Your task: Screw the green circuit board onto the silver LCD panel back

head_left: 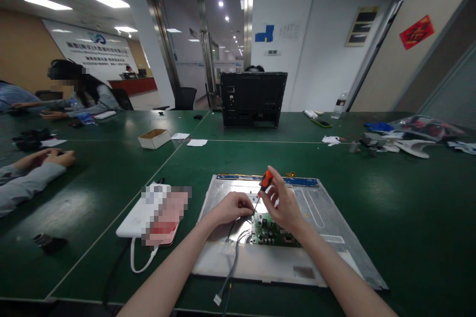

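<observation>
A silver metal panel [219, 257] lies flat on the green table, with a green circuit board [269, 233] on its middle. My right hand [280, 203] holds an orange and black screwdriver [266, 180], its thin shaft slanting down to the board's upper left corner. Beside that tip, my left hand [238, 206] has its fingertips pinched together at the board's edge; what they hold, if anything, is too small to tell. Grey cables [235, 257] run from the board's left side over the panel's front edge, ending in a white connector [217, 299].
Left of the panel are a white device [143, 215] and a pinkish phone [169, 223]. Farther back stand an open box [153, 138] and a black monitor [254, 100]. Tools and bags [416, 129] lie back right. Another person's hands [55, 158] are at left.
</observation>
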A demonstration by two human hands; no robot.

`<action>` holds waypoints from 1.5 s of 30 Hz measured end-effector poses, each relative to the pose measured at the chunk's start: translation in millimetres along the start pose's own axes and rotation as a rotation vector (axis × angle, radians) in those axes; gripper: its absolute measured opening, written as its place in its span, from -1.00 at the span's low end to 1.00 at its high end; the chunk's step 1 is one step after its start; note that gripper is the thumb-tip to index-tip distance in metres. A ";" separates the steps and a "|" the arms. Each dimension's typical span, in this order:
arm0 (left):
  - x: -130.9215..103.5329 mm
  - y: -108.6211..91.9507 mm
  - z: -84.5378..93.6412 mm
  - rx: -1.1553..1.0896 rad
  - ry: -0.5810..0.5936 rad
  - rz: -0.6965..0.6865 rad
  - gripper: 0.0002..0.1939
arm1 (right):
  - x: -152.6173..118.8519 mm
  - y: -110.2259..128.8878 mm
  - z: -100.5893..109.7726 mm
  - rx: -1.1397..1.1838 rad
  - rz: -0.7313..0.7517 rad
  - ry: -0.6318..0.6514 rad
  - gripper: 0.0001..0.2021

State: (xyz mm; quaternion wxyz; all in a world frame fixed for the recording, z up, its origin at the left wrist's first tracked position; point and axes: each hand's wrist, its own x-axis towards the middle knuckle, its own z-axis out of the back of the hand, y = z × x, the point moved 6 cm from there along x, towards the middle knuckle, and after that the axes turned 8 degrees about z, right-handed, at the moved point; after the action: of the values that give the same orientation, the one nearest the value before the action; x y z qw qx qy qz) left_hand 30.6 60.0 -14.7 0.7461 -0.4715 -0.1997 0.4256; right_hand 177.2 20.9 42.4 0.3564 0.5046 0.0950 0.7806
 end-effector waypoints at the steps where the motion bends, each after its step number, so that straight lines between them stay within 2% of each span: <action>1: 0.1 0.0 -0.1 -0.002 0.002 -0.002 -0.88 | 0.2 0.2 -0.1 0.005 -0.003 0.003 -0.29; 9: 2.7 2.5 -0.4 0.014 -0.003 -0.022 -0.88 | -0.3 -0.7 -0.1 0.006 0.001 -0.015 -0.32; 19: 0.0 -4.0 0.3 0.010 -0.001 0.008 -0.90 | -1.0 -3.5 0.5 -0.027 0.022 -0.032 -0.35; 31: 0.7 -3.4 0.0 -0.001 0.004 -0.004 -0.90 | -0.5 1.2 0.3 0.028 -0.005 -0.001 -0.26; 45: 0.1 -2.9 0.1 0.002 0.005 0.009 -0.89 | -0.2 -1.3 1.2 -0.044 0.032 -0.022 -0.33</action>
State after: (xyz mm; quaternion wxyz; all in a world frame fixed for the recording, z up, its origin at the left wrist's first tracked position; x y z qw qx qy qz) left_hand 31.9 59.6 -12.1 0.7451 -0.4726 -0.1953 0.4282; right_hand 178.9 21.5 42.1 0.3556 0.5068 0.0657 0.7826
